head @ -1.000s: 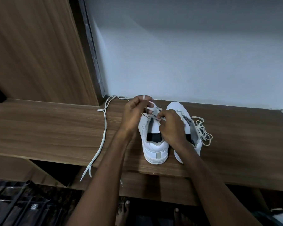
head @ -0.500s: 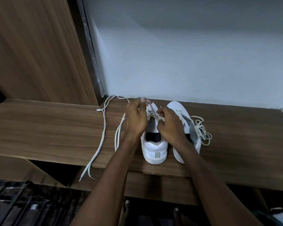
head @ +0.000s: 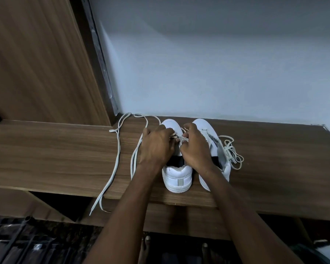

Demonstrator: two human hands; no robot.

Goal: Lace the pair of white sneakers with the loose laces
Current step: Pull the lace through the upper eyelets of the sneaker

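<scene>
Looks like a room in a home; judged from the wood-grain laminate shelf running across the middle of the frame, the matching tall cabinet panel at upper left, and the plain pale painted wall filling the upper right; bare toes on a dark floor at bottom centre; dark metal bars at lower left.

Dim, soft shadows, edges warped.

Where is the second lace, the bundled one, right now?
In the head view, the bundled lace lies on the wooden shelf, right of the right sneaker, apart from both hands.
</scene>
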